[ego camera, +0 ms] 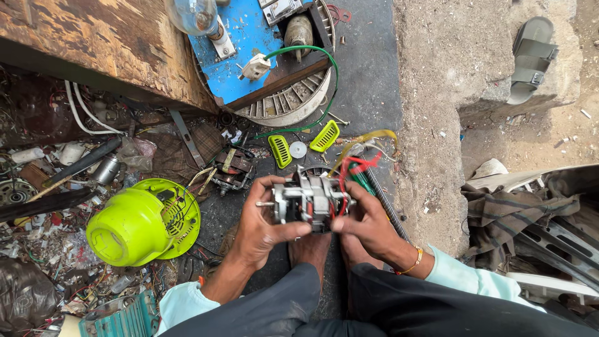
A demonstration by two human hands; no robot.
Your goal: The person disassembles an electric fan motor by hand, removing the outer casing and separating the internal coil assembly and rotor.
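I hold a small grey electric motor [310,201] between both hands at the centre of the view, above my bare feet. My left hand [261,226] wraps its left end, where a short shaft sticks out. My right hand [368,226] grips the right end, where red, yellow and green wires [357,163] trail out. A gold bangle sits on my right wrist.
A lime-green plastic housing [140,223] lies at the left among scrap and wires. Two lime-green vent pieces [280,150] and another motor core [231,170] lie ahead. A blue board with a bulb [237,43] sits at the top. A sandal [530,59] rests on the concrete step.
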